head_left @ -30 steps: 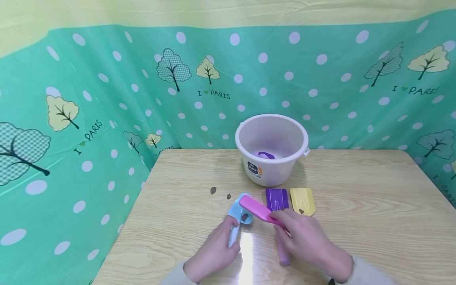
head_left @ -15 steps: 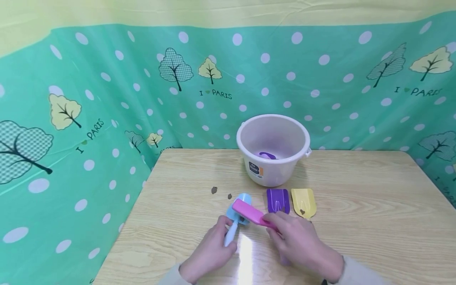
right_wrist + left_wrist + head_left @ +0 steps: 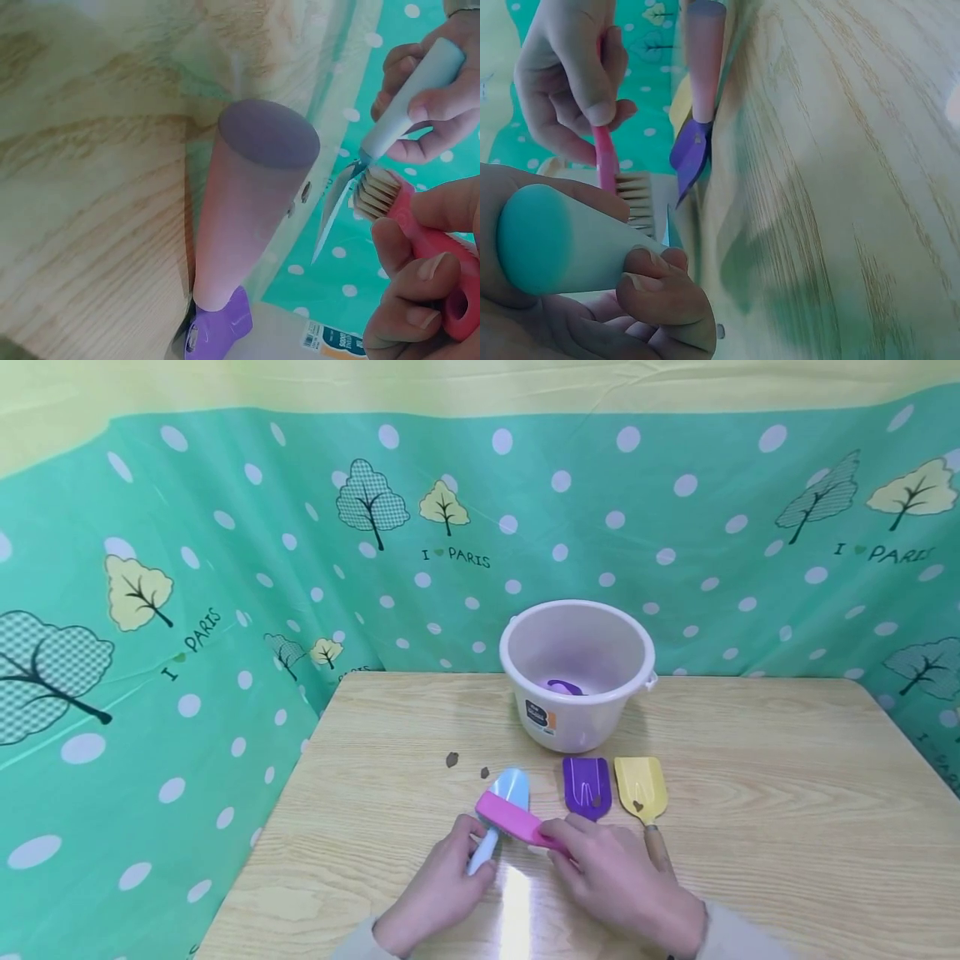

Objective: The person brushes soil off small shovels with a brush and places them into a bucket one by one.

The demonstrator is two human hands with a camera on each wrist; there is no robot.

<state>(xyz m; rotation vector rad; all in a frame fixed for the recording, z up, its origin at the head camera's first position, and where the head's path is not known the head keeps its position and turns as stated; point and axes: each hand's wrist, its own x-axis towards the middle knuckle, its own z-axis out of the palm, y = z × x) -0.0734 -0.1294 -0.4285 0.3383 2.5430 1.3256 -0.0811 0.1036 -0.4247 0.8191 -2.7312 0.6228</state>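
Note:
My left hand (image 3: 442, 881) grips the pale handle of a small light-blue toy shovel (image 3: 514, 783), its blade pointing away and tilted. A pink brush (image 3: 508, 815) is held in my right hand (image 3: 621, 878), pinched between thumb and fingers, and lies across the shovel's lower blade in the head view. In the right wrist view, the brush's pale bristles (image 3: 376, 193) are right at the blade near the neck. Part of the blade is hidden beneath the brush. Just beyond my right hand lies a purple shovel (image 3: 585, 782), its pinkish handle (image 3: 255, 202) showing in the right wrist view.
Beside the purple shovel lies a yellow one (image 3: 639, 777); both carry a dark bit. A white bucket (image 3: 572, 727) with a purple item (image 3: 564, 687) inside stands behind them. Two dark bits (image 3: 452, 760) lie on the wooden table (image 3: 360, 793). A green dotted curtain (image 3: 300, 527) hangs behind.
The brush has slid left and toward me, down the blue shovel's blade. A dark bit on that blade is now covered. My right hand has moved left, exposing the yellow shovel's handle.

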